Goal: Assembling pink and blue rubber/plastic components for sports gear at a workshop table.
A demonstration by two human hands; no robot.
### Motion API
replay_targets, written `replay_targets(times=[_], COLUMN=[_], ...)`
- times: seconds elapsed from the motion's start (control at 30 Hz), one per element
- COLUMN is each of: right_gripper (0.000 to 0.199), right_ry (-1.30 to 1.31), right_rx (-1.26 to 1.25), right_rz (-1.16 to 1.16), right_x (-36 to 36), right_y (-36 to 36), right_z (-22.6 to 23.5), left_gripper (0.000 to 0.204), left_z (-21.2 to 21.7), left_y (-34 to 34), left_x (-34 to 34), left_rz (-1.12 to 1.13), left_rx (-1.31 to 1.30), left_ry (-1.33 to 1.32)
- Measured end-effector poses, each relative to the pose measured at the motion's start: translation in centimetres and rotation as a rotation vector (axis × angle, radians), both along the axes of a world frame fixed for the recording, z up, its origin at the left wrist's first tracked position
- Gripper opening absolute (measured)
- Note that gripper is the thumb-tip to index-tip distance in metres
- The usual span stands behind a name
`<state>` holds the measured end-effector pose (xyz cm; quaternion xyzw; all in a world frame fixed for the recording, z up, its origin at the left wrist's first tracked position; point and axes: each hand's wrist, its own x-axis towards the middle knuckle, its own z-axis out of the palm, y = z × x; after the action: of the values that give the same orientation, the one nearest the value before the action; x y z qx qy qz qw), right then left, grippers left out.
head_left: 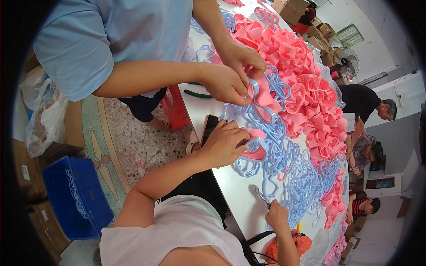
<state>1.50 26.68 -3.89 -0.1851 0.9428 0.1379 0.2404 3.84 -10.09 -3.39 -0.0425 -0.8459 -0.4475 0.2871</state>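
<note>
My left hand [225,144] is closed on a pink soft piece [255,153] with a light blue rim. The pair is held over the white table's near edge. My right hand [278,217], further right, grips a small metal hand tool [262,196]; its exact kind is too small to tell. Beyond both hands lies a tangled heap of light blue frames [301,186]. A large pile of pink soft pieces [288,57] stretches along the table behind it. Beside me, a co-worker's hands [235,80] hold another blue frame [259,99] and pink piece.
Next to the co-worker lies a green-handled tool [198,94]. A dark flat object [208,127] sits at the table edge, and an orange plastic bag [302,245] near my right forearm. A blue bin [77,199] stands on the floor at left, beside cardboard boxes [29,170]. People work across the table.
</note>
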Motion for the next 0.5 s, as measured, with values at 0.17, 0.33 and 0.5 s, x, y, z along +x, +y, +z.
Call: replay_targets(times=[0.17,0.33,0.5], right_gripper=[0.036,0.049,0.051], right_ry=[0.07,0.24,0.32], right_rx=[-0.445,-0.617,-0.53], right_rz=[0.12,0.247,0.403], right_x=[-1.8,-3.8,-5.2], right_y=[-0.8,-4.8,-7.5], right_z=[4.6,10.0,13.0], left_gripper=[0.02,0.021,0.02], left_z=[0.3,0.6,0.7], left_y=[-0.3,0.2,0.4], left_x=[0.3,0.6,0.3], left_rz=[-0.021,-0.056,-0.087], left_rx=[-0.041,-0.13,-0.154], left_ry=[-0.006,0.026,0.078])
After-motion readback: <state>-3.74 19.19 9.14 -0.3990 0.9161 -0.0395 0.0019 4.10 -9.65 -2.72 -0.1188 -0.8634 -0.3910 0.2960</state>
